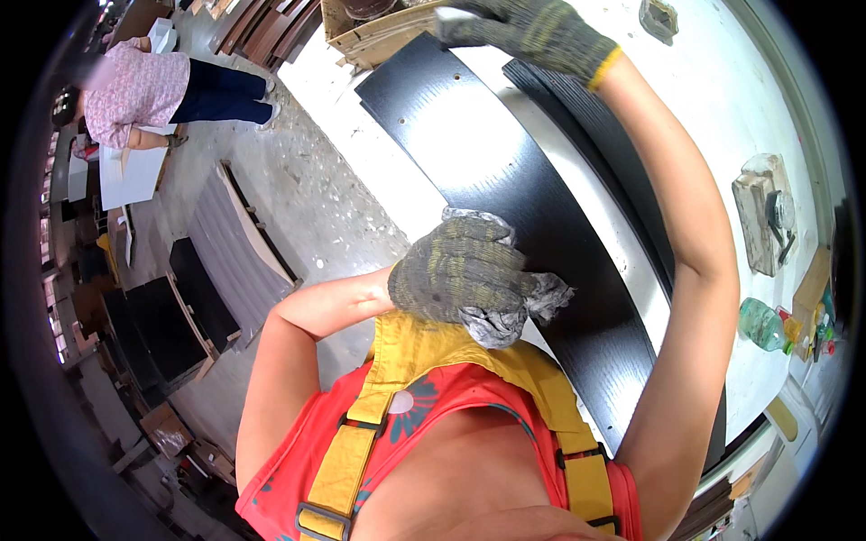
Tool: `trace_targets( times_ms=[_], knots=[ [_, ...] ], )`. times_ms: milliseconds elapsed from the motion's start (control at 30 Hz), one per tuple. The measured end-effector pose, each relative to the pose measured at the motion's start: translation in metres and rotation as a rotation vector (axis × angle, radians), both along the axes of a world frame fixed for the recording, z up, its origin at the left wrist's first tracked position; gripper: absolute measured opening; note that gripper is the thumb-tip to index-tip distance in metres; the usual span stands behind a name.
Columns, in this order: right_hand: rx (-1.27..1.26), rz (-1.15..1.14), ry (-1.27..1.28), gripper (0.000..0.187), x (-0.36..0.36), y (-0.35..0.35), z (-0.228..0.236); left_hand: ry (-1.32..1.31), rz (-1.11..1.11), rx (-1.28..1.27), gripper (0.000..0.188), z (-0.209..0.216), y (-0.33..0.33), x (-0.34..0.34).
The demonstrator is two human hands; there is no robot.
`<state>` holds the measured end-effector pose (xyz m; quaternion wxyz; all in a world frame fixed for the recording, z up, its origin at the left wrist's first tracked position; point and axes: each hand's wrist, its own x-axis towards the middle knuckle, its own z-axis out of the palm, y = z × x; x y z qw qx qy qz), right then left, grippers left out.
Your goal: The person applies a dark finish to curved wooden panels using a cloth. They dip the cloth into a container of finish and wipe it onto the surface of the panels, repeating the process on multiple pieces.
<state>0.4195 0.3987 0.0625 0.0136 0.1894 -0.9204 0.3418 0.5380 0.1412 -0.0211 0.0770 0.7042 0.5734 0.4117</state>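
A long black curved panel [487, 153] lies on a white worktable [722, 99]. My left hand [456, 270], in a grey knitted glove, is closed on a crumpled grey rag [523, 307] and presses it onto the near part of the panel. My right hand [532, 32], in the same kind of glove with a yellow cuff, reaches out to the panel's far end and lies flat there. A second black panel [613, 153] lies alongside the first, partly under my right forearm.
A wooden block with a tool on it [762, 212] and a green plastic bottle [762, 325] stand at the table's right. Wooden boards [379, 32] lie at the far end. Stacked panels [234, 243] sit on the concrete floor at left, beyond them a bending person [144, 90].
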Motion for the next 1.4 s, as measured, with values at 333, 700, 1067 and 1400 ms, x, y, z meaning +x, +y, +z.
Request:
trace_targets(
  times_ms=[333, 700, 1067, 1400],
  knots=[
    [0.271, -0.030, 0.140, 0.038, 0.055, 0.022, -0.015, 0.065, 0.023, -0.051, 0.035, -0.008, -0.011, 0.006],
    [0.001, -0.012, 0.285, 0.054, -0.026, -0.011, -0.034, 0.083, 0.025, -0.068, 0.034, -0.003, -0.010, 0.006],
    [0.056, 0.267, 0.357, 0.031, 0.082, 0.038, -0.025, 0.135, 0.028, -0.124, 0.040, 0.005, -0.008, 0.003],
    [-0.084, 0.045, -0.182, 0.032, 0.183, 0.063, 0.012, 0.065, 0.172, -0.011, 0.024, 0.015, 0.002, 0.006]
  ],
)
